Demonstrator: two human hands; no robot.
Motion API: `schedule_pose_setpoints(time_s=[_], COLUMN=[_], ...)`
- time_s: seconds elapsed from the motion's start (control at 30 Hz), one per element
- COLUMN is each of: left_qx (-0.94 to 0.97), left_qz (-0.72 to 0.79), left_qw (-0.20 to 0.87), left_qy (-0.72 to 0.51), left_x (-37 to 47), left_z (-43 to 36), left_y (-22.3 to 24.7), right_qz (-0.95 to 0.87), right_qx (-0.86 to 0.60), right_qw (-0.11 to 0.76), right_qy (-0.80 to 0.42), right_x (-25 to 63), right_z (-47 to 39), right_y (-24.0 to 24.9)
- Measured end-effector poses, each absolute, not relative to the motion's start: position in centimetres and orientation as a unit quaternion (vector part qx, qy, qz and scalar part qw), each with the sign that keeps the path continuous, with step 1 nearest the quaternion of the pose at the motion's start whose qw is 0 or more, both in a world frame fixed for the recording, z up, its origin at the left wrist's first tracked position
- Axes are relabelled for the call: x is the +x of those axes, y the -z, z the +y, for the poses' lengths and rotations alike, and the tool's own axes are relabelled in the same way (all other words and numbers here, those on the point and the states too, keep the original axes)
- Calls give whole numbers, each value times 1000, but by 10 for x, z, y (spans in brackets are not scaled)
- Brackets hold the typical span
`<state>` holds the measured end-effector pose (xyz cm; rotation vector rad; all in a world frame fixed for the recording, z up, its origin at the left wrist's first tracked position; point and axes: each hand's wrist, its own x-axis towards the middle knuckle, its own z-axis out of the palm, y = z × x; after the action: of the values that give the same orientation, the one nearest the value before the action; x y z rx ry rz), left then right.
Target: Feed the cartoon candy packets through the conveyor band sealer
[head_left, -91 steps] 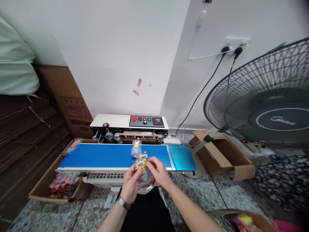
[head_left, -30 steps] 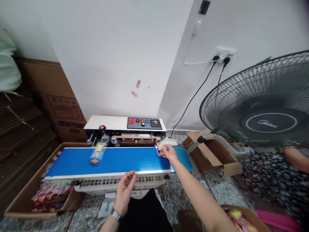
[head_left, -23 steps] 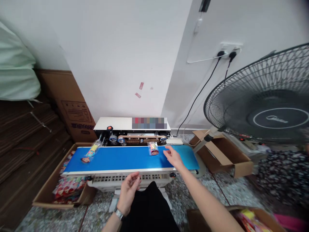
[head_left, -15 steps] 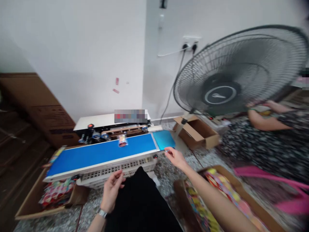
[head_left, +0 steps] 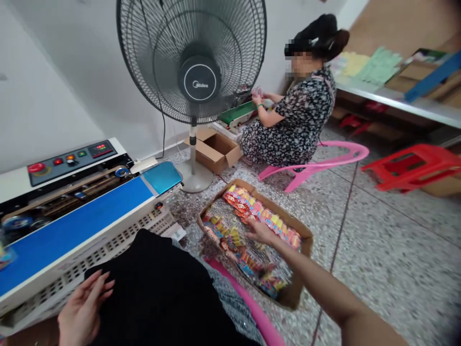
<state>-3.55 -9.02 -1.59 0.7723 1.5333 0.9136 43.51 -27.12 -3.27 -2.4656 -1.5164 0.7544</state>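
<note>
My right hand (head_left: 261, 230) is over the cardboard box (head_left: 306, 245) on the floor, fingers spread, near a row of pink and yellow packets (head_left: 266, 214). Another row of yellow and blue packets (head_left: 230, 240) lies along the near side of that box. At the lower left, my left hand (head_left: 84, 305) hovers beside the black cloth on my lap (head_left: 154, 288), its fingers loosely apart and nothing in them. The blue conveyor belt (head_left: 82, 216) of a machine runs beyond it, with a packet (head_left: 6, 257) at its left end.
A standing fan (head_left: 194, 81) rises behind the belt, with an open carton (head_left: 216, 149) by its base. A seated person (head_left: 298, 105) handles something at a green belt (head_left: 237, 113). A pink chair (head_left: 313, 166) and a red stool (head_left: 414, 166) stand at the right.
The view has swung right. My right hand has moved from the end of the belt to over the box of packets. My left hand remains near my lap.
</note>
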Motion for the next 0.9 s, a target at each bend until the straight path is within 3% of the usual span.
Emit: schedule_pose_setpoints(time_s=[0.23, 0.43, 0.63, 0.77, 0.9], left_qx=[330, 314, 330, 377, 445], left_qz=[654, 658, 654, 630, 565], left_qw=[566, 573, 565, 567, 604], left_qy=[-378, -373, -380, -373, -344], left_x=[-35, -34, -35, -20, 31], left_z=[-89, -89, -90, -88, -90], left_y=[21, 20, 20, 7, -19], right_qz=[-415, -484, -483, -479, -551], right_qx=[-890, -865, -842, -834, -776], right_qw=[11, 4, 50, 73, 131], right_qy=[-187, -135, -235, -264, -277], right_x=[392, 372, 363, 389, 418], right_z=[-287, -290, -278, -256, -219], right_y=[71, 77, 81, 58, -9])
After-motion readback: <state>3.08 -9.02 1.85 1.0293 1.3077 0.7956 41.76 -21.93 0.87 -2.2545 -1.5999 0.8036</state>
